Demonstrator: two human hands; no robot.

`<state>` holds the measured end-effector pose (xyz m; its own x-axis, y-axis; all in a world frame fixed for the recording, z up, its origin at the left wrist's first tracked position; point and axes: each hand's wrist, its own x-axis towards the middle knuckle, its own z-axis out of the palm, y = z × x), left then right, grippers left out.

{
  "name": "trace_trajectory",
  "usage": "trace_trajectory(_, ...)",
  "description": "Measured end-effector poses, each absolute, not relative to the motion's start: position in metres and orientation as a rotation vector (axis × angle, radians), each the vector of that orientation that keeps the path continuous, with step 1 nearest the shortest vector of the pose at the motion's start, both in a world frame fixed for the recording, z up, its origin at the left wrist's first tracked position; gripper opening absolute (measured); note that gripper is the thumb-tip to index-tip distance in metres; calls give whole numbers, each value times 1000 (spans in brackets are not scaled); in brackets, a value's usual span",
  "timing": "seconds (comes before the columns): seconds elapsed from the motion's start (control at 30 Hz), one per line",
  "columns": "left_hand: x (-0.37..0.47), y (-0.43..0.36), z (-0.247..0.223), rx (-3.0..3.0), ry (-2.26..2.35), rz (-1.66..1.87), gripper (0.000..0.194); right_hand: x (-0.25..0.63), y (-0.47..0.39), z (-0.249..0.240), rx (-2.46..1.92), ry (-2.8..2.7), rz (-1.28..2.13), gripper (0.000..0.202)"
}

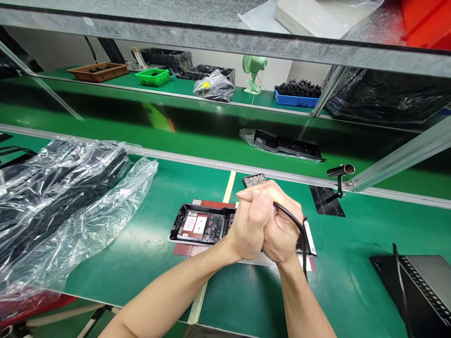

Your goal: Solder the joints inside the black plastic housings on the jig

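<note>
Both hands are clasped together above a black plastic housing (pixel 225 220) that lies on a reddish-brown sheet (pixel 181 249) on the green table. My left hand (pixel 249 220) is closed, its thumb pressed against the other hand. My right hand (pixel 283 230) has its fingers wrapped inward beside it. A black cable (pixel 299 225) comes out at the top of the right hand and runs down past the wrist. What the fingers enclose is hidden. The hands cover the middle of the housing. Just behind them stands a small tray of metal screws (pixel 255 180).
Clear plastic bags (pixel 88 202) with dark parts cover the left side. A black holder (pixel 340 180) stands at the right rear, and a black panel (pixel 419 281) lies at the right. Bins and a green fan (pixel 253 70) stand behind. A metal shelf (pixel 225 40) spans overhead.
</note>
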<state>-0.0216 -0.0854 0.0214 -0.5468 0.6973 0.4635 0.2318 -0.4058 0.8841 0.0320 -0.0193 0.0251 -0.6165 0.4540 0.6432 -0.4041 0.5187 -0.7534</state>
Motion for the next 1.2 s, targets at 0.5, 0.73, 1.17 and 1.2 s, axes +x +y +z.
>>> trace_trajectory(0.5, -21, -88, 16, 1249, 1543, 2045, 57, 30, -21, 30, 0, -1877, 1194, 22)
trace_trajectory(0.73, -19, -86, 12, 1257, 1539, 2079, 51, 30, -20, 30, -14, -1884, 1178, 19)
trace_trajectory(1.17, -21, -87, 23, 1276, 1435, 2039, 53, 29, -22, 27, 27, -1831, 1232, 17)
trace_trajectory(1.2, -21, -87, 23, 1274, 1427, 2043, 52, 28, -21, 27, 30, -1829, 1233, 18)
